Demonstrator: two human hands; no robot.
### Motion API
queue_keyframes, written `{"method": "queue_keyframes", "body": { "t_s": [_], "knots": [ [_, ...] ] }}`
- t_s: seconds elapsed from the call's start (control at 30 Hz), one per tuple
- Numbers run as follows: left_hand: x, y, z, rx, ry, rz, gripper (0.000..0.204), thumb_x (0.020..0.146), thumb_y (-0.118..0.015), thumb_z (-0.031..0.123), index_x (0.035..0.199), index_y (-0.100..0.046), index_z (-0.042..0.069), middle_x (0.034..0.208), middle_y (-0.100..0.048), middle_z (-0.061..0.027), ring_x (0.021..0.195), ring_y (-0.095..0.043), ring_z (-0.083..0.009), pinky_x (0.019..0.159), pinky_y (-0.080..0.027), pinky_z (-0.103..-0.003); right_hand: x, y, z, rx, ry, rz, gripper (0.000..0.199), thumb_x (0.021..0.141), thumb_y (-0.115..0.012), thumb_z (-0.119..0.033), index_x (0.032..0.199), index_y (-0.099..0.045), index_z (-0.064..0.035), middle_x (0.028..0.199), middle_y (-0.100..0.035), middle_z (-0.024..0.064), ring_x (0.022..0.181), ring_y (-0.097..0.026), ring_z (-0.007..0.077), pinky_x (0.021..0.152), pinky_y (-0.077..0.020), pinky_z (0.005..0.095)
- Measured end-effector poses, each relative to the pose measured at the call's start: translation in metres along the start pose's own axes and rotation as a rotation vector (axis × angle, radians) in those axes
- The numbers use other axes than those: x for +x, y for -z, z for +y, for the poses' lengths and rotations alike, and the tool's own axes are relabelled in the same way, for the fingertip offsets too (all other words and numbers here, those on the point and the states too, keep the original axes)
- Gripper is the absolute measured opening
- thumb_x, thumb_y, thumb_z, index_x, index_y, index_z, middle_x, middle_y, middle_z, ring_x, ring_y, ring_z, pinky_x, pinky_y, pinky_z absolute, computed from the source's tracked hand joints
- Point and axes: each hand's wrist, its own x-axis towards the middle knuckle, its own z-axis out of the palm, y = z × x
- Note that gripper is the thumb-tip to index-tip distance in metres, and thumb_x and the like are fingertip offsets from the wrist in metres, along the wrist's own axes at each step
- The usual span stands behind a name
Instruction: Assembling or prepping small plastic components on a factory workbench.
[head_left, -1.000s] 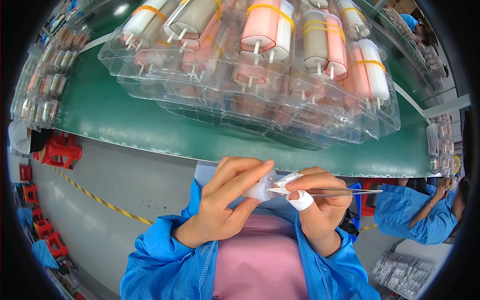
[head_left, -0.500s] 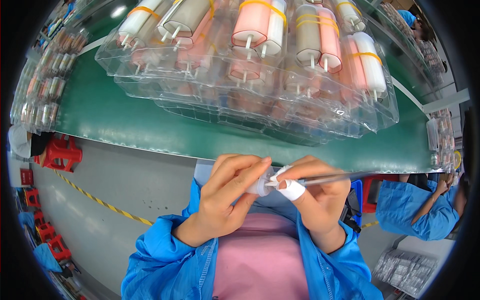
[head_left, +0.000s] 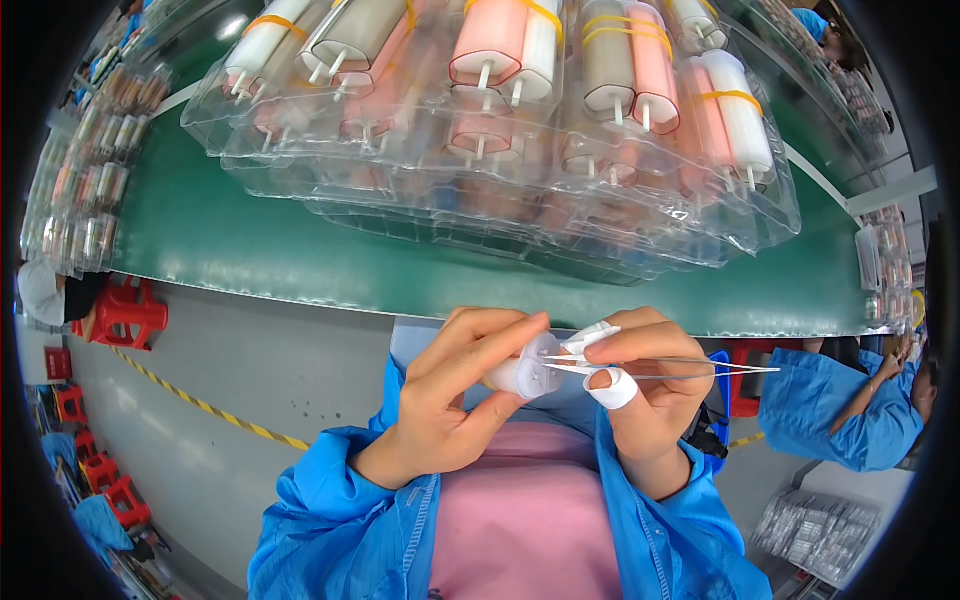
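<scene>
In front of my chest, my left hand (head_left: 450,390) pinches a small white translucent cylinder (head_left: 508,378) between its fingers and thumb. The cylinder's round clear end face (head_left: 540,372) is turned toward my right hand. Fine metal tweezers (head_left: 768,370) lie in my right hand (head_left: 650,375), held between thumb and index finger, both wrapped in white tape. The tweezers' legs are spread, and their pointed tips are at the end face; whether they touch it I cannot tell.
Stacked clear plastic trays (head_left: 480,190) on the green table (head_left: 330,265) hold pink, grey and white cylinders with yellow bands. Red stools (head_left: 130,312) stand at the left. A co-worker in a blue smock (head_left: 825,410) sits at the right, near more clear packs (head_left: 815,530).
My left hand has turned the cylinder so its round end face shows more. My right hand has shifted slightly right, and the tweezers' legs now show apart.
</scene>
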Motion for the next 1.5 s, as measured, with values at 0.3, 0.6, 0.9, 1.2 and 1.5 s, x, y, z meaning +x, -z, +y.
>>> {"method": "queue_keyframes", "body": {
  "t_s": [0.3, 0.6, 0.9, 1.2, 1.5],
  "knots": [
    [0.001, -0.002, 0.006, -0.195, 0.07, -0.02, 0.05, 0.077, -0.065, -0.003, 0.125, -0.051, -0.005, 0.115, -0.053, -0.0161, 0.105, -0.054, -0.0236, 0.088, -0.045, -0.032, 0.003, 0.004, -0.003, -0.076, 0.015, -0.035, 0.019, 0.07, -0.073, -0.001, 0.087, -0.067, 0.0008, 0.086, -0.068, 0.0146, 0.078, -0.065, 0.0204, 0.067, -0.0521, 0.0281],
    [0.002, -0.001, 0.005, -0.193, 0.054, -0.034, 0.048, 0.079, -0.065, 0.001, 0.125, -0.051, -0.005, 0.114, -0.053, -0.0156, 0.104, -0.054, -0.0231, 0.087, -0.045, -0.032, 0.003, 0.006, -0.003, -0.098, 0.017, -0.053, 0.017, 0.071, -0.073, 0.0, 0.087, -0.067, 0.0004, 0.086, -0.068, 0.0148, 0.077, -0.066, 0.02, 0.066, -0.0525, 0.0273],
    [0.0, -0.001, 0.005, -0.202, 0.068, -0.017, 0.048, 0.078, -0.066, 0.002, 0.124, -0.052, -0.005, 0.114, -0.054, -0.0158, 0.104, -0.054, -0.0234, 0.087, -0.045, -0.032, 0.001, 0.002, -0.001, -0.07, 0.003, -0.019, 0.016, 0.072, -0.072, 0.001, 0.087, -0.067, 0.0006, 0.086, -0.068, 0.0149, 0.078, -0.066, 0.0202, 0.066, -0.0529, 0.0276],
    [0.0, -0.003, 0.005, -0.175, 0.063, 0.0, 0.049, 0.077, -0.065, -0.003, 0.124, -0.052, -0.005, 0.114, -0.054, -0.0166, 0.103, -0.055, -0.0239, 0.086, -0.046, -0.032, 0.003, 0.004, -0.002, -0.101, 0.007, -0.045, 0.014, 0.073, -0.07, 0.001, 0.087, -0.067, 0.0001, 0.085, -0.068, 0.0146, 0.075, -0.067, 0.0197, 0.065, -0.0531, 0.0273],
    [-0.001, -0.005, 0.0, -0.027, 0.05, -0.009, 0.052, 0.07, -0.066, -0.008, 0.121, -0.054, -0.005, 0.11, -0.056, -0.0164, 0.099, -0.055, -0.0248, 0.082, -0.047, -0.032, 0.01, 0.007, 0.0, -0.291, 0.08, -0.129, 0.015, 0.069, -0.068, 0.001, 0.084, -0.068, -0.0012, 0.078, -0.067, 0.0119, 0.069, -0.066, 0.0214, 0.06, -0.0509, 0.027]
  ]
}}
